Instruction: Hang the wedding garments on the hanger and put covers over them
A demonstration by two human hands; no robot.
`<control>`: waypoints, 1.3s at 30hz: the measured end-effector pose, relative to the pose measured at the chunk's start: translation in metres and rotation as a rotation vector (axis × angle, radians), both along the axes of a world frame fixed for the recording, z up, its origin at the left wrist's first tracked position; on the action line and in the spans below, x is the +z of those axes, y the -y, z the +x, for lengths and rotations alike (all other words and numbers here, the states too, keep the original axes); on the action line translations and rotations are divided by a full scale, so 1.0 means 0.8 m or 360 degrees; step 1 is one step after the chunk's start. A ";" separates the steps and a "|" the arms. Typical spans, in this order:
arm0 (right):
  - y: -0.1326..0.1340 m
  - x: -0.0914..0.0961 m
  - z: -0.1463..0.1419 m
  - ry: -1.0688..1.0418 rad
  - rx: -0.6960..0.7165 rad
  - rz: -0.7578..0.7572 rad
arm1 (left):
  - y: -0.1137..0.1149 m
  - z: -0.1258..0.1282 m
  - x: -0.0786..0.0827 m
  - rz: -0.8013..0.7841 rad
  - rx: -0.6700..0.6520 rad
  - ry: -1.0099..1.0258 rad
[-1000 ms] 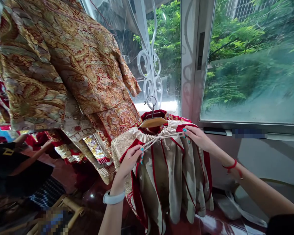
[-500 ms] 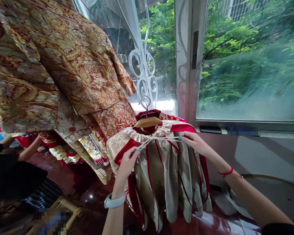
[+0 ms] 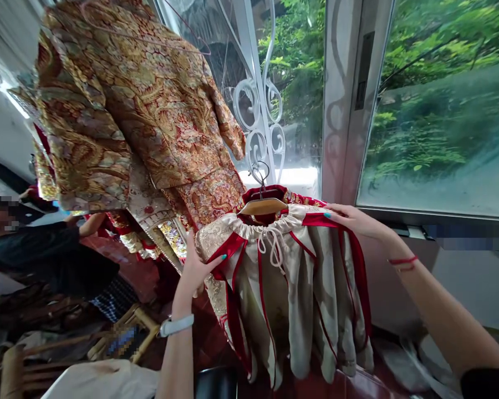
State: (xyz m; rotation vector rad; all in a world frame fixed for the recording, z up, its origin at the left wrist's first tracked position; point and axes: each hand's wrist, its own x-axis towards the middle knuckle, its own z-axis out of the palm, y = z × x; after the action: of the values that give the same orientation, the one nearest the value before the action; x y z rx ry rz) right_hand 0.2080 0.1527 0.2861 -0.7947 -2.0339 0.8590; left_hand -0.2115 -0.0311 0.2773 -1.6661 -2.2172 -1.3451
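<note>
A cream cape with red trim hangs from a wooden hanger, a red garment collar showing behind it. Its gathered neck carries a white drawstring tied in a bow with dangling loops. My left hand grips the cape's left shoulder, thumb across the red trim and the other fingers partly hidden at the edge. At the opposite shoulder, my right hand holds the cape's red-banded edge, with the thumb in front and fingers along the top.
A gold and red brocade jacket hangs at the left beside white scrolled ironwork. Behind is a window with a sill holding dark items. At far left a person in dark clothing stands near a bamboo-like chair.
Both hands have let go of the drawstring ends and moved outward to the cape's shoulders. The string now hangs in a bow. The view has shifted left, showing more of the other person.
</note>
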 end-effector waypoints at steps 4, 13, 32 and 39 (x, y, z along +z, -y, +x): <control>-0.023 -0.014 -0.008 0.0098 0.0158 -0.0040 | -0.011 0.001 -0.024 -0.0101 0.0106 -0.0122; 0.026 -0.073 0.027 -0.0228 -0.0039 -0.0075 | -0.010 0.108 -0.001 0.0475 0.0146 -0.0630; 0.115 -0.109 -0.023 0.0159 -0.1105 0.0610 | -0.163 0.241 0.036 0.0160 -0.0744 -0.1510; 0.108 -0.096 -0.031 -0.0208 -0.0762 0.0132 | -0.163 0.225 0.035 0.0118 -0.0947 -0.1398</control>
State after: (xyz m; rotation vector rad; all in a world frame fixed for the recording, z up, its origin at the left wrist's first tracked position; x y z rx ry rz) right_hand 0.1833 0.0659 0.2089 -1.0886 -1.6518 0.5336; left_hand -0.0313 0.0995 0.3055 -2.3519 -1.2119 -0.5073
